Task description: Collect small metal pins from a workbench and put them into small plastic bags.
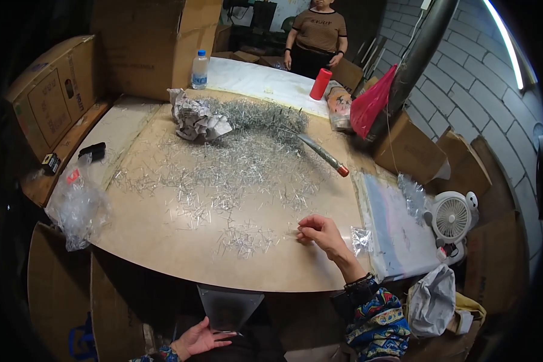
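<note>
Metal pins [244,242]: thin silver pieces on the tabletop — a small loose patch left of the right hand, a wider scatter beyond, and a dense heap toward the far side.
Right hand [321,234]: above the near right part of the tabletop, fingers curled, thumb and forefinger tips drawn close — whether a pin sits between them, I cannot tell.
Left hand [200,339]: below the near edge, open, palm turned up, fingers spread, near the lower end of a translucent grey sheet or container [229,304].
Tabletop [163,241]: pale and wood-coloured.
Small clear packet [361,240]: right of the right hand, beside the wrist.
Curved bar [323,154]: dark, with a copper-red end toward the right; its other end reaches the heap.
Crumpled paper [202,123]: against the heap's left end.
Clear plastic bag [78,205]: at the left edge.
White fan [452,217]: at the far right.
Water bottle [200,71]: behind the paper.
Red cylinder [321,84]: on the white surface [253,81] at the back.
Person [318,31]: standing beyond that surface.
</note>
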`<control>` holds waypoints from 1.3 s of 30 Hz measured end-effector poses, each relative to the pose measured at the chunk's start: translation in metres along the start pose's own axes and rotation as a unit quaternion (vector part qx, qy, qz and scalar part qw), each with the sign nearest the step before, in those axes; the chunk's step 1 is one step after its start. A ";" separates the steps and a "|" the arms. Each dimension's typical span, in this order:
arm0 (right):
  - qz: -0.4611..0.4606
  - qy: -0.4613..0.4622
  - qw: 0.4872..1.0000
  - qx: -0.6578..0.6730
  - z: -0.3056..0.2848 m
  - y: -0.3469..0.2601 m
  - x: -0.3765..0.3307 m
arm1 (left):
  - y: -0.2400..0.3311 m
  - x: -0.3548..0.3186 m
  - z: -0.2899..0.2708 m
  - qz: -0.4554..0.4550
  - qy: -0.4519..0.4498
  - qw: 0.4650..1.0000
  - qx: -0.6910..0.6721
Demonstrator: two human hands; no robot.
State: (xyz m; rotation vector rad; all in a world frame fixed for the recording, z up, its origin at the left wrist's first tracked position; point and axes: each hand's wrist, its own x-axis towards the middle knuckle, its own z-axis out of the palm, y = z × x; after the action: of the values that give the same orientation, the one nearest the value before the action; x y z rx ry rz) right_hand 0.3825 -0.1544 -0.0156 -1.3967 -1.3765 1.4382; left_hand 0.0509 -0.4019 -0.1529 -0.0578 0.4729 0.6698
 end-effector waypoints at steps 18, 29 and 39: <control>0.052 -0.004 0.983 0.178 0.012 -0.050 -0.030 | 0.001 0.000 0.007 -0.020 -0.041 0.998 -0.045; 0.055 -0.028 0.906 0.418 0.014 -0.049 -0.057 | -0.001 -0.003 0.011 -0.005 -0.033 0.999 -0.015; 0.014 -0.083 0.896 0.435 0.018 -0.047 -0.069 | 0.000 -0.001 0.016 0.005 -0.021 1.000 -0.005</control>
State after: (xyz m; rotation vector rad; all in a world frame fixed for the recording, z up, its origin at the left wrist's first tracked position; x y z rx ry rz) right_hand 0.3691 -0.2149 0.0429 -0.7105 -0.6202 1.8844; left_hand 0.0565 -0.3995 -0.1378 -0.0506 0.4305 0.6821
